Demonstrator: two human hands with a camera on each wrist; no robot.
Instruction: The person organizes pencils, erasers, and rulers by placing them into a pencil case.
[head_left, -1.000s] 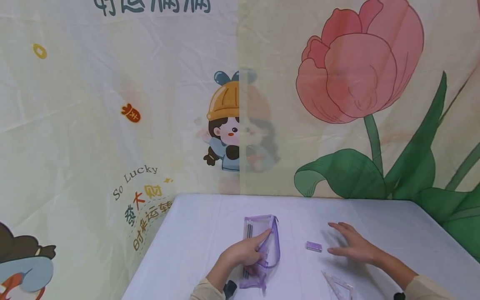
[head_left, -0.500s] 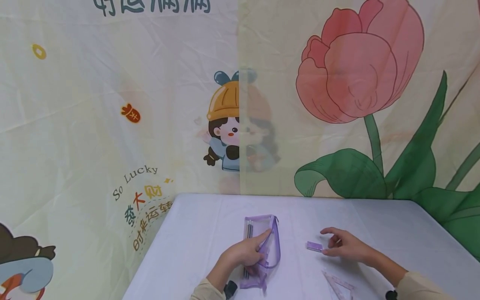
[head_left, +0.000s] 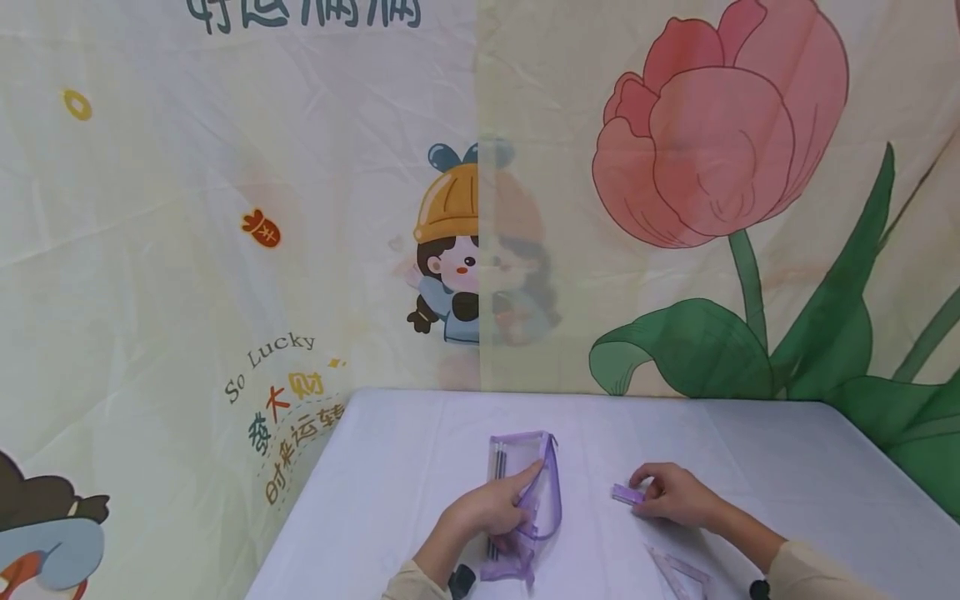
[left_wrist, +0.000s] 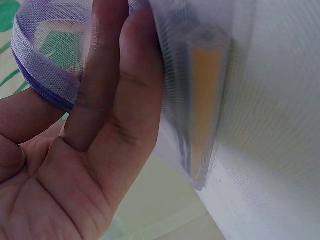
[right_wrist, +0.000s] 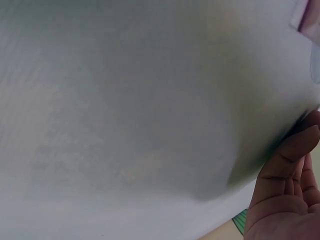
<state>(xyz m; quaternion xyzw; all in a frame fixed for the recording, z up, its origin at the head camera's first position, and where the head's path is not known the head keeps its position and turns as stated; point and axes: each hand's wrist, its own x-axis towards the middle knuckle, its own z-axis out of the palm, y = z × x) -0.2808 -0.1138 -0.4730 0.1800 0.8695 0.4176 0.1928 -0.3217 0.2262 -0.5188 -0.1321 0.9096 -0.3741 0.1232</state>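
Observation:
A see-through purple mesh pencil case (head_left: 546, 442) stretches across the middle of the table, several dark pencils (head_left: 499, 460) inside it. My left hand (head_left: 491, 504) grips the case by its open zip side, the index finger lying along it. In the left wrist view, the zip edge (left_wrist: 42, 75) loops over the fingers, and a yellow-orange strip (left_wrist: 206, 95) shows through the mesh. To the right, my right hand (head_left: 678, 496) pinches the right end of a small purple block that looks like an eraser (head_left: 624, 494) between thumb and index finger; its fingertips are partly cut off in the right wrist view.
A clear triangular set square (head_left: 678, 575) lies below the right hand, near the front. White cloth covers the table (head_left: 405, 450), and a printed curtain (head_left: 540, 350) hangs right behind its far edge. A pinkish item (right_wrist: 309, 21) is cut off at the right wrist view's corner.
My right hand has moved left to the eraser, its spread fingers closing together on the right end. The left hand and pencil case have stayed in place.

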